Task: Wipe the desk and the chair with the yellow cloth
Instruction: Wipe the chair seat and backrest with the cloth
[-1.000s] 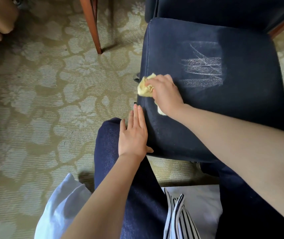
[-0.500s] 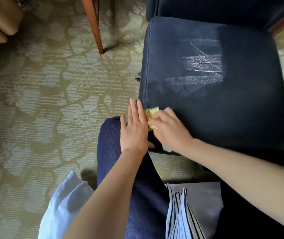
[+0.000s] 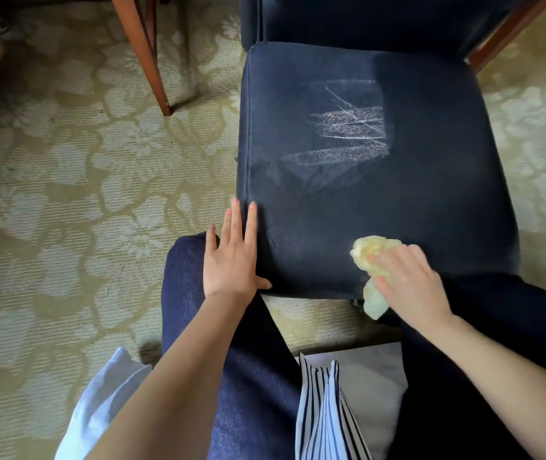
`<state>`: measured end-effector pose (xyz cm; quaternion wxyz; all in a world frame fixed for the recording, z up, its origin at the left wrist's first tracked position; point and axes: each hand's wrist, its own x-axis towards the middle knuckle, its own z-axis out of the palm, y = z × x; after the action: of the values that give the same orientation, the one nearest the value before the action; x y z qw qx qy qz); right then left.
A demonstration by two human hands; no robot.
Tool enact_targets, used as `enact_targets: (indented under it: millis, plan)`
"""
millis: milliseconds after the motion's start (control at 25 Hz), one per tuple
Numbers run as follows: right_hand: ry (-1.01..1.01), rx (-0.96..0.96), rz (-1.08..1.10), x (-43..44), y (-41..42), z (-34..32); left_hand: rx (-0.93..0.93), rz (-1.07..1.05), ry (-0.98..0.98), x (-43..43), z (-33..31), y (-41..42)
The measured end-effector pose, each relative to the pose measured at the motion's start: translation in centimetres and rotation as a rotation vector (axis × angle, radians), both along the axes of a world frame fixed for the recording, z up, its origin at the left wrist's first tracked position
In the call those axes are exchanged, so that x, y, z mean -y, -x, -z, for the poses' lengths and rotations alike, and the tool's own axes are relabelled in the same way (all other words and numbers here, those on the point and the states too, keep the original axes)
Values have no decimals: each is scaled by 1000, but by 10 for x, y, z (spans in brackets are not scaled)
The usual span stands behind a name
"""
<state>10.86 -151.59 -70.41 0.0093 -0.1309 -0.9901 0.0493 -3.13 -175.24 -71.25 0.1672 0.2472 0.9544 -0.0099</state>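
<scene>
A dark blue upholstered chair point(image 3: 431, 180) fills the upper right, its seat marked with pale streaks near the middle. The crumpled yellow cloth point(image 3: 369, 252) lies on the seat's front edge, one end hanging over it. My right hand point(image 3: 407, 283) holds the cloth against the seat, fingers curled over it. My left hand point(image 3: 235, 257) rests flat with straight fingers on the seat's front left corner, thumb along the front edge. The desk top is out of view.
A brown wooden leg point(image 3: 145, 54) stands on the floral carpet point(image 3: 49, 194) left of the chair. My knees in dark jeans point(image 3: 198, 310) press close to the seat's front. A wooden chair frame point(image 3: 510, 31) shows at the top right.
My right hand has carried the cloth from the seat's left edge down to the front left corner, then rightward along the front edge. My left hand has stayed on the corner.
</scene>
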Motion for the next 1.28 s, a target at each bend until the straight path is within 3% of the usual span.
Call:
enact_targets:
  millis: [160,400,520,760,960,1120,1280]
  plan:
    - [107,73,511,-35,-4,-6,24,-2,34,-2,2,2]
    - [251,-46,841,-14,47,-8,33,10,37,-6,3,5]
    - [248,-14,703,11,81,-12,41,-5,19,-8,2,5]
    - [236,64,185,76,121,-12,55,-23,3,-6,2,5]
    - [364,23,-230,107,109,-9,55,-63,-2,-4,4,5]
    - [391,-78,-369,101,75,-1,40,-31,-12,0,3,1]
    - [230,-134,-400,63,46,11,33,-16,31,3,-2,1]
